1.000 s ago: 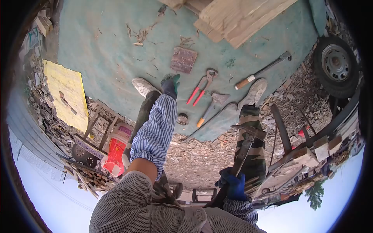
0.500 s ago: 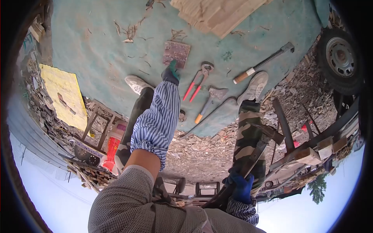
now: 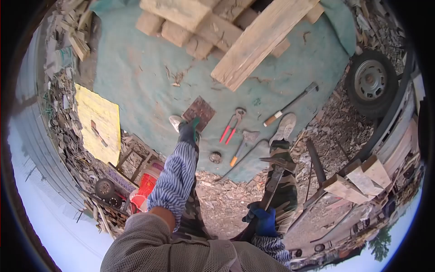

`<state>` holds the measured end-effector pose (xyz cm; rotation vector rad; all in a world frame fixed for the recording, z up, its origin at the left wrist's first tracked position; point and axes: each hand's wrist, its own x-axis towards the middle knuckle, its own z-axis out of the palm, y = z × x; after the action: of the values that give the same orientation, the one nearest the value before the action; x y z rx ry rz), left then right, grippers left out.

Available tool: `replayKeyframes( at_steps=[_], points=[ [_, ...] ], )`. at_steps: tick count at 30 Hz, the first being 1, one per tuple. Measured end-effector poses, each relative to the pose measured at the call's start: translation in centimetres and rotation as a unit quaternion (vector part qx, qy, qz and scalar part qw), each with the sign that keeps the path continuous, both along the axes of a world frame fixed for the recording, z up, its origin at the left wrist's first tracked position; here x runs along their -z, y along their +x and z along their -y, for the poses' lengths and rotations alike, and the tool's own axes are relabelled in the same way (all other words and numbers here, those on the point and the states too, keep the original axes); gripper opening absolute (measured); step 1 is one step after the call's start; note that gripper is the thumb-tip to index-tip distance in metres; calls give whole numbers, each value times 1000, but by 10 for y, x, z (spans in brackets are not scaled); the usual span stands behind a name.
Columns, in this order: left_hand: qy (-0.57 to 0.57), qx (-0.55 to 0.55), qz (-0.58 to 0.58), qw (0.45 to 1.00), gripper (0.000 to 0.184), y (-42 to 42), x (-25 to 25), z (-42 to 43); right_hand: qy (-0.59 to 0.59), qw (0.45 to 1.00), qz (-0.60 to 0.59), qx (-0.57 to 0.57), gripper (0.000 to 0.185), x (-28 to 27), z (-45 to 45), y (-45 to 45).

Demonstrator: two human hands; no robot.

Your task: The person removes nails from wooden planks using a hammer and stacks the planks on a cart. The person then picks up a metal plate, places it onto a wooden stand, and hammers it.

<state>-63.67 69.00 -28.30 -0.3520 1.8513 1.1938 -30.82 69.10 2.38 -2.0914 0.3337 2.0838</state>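
Observation:
My left hand (image 3: 188, 130), in a dark glove with green, is closed on the edge of a reddish-brown square plate (image 3: 201, 113). The plate is tilted and partly covers the toe of my left shoe (image 3: 176, 121). My right hand (image 3: 263, 220), in a blue glove, is wrapped round the handle of a hammer (image 3: 273, 183). Its head (image 3: 277, 162) is up in front of my right leg. Between my feet lie red-handled pincers (image 3: 233, 125), a hatchet (image 3: 244, 146) and a thin dark bar (image 3: 247, 158). A pry bar (image 3: 292, 103) lies beyond my right shoe.
Stacked timber (image 3: 258, 45) stands ahead on the green ground sheet (image 3: 136, 90). A round metal object (image 3: 215, 157) sits near the sheet's close edge. Yellow board (image 3: 97, 122) lies left, a wheel (image 3: 371, 81) right. Wood scraps cover the ground around.
The plate has come up off the sheet towards me in my left hand and has turned. The hammer has shifted slightly left. My view has tilted, showing more timber.

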Motion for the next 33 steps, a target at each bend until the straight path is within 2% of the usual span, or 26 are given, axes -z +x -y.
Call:
replayKeyframes(
  at_steps=[2,4,7,9,11,14,17,22,25,26,27,28,31,33],
  points=[
    [13,98,32,995,43,-30,-83,-6,51,998,-10,-18,21,-34,-22,6],
    [12,211,-32,977,38,-43,-182,-33,101,994,-44,0,20,-63,-45,24],
    [38,230,-52,971,39,-55,-281,-64,146,986,-54,-58,24,-86,-99,50],
    [65,231,-87,967,39,-42,-317,-105,206,973,-70,-80,26,-84,-132,73],
    [97,227,-114,962,42,-47,-310,-152,267,956,-39,-114,25,-76,-155,91],
    [143,181,-95,968,42,-66,-251,-228,269,954,65,-113,18,-83,-174,99],
    [155,189,-28,969,36,-86,-207,-330,223,954,165,-112,19,-96,-169,91],
    [198,229,-3,953,35,-119,-159,-456,158,964,202,-71,21,-107,-165,27],
    [219,243,40,944,30,-122,-169,-512,148,973,177,-23,21,-107,-181,-34],
    [196,311,-63,928,33,-131,-137,-529,131,981,138,42,19,-105,-181,-51],
    [168,378,-164,896,37,-141,-82,-543,126,983,129,36,17,-108,-181,-66],
    [136,438,-264,849,41,-147,-51,-548,119,985,118,30,16,-110,-182,-80],
    [-24,486,-242,839,51,-147,-71,-556,120,988,100,0,12,-122,-201,-123],
    [24,482,-224,847,48,-154,-84,-550,132,988,86,-3,12,-127,-212,-138]
  ],
)
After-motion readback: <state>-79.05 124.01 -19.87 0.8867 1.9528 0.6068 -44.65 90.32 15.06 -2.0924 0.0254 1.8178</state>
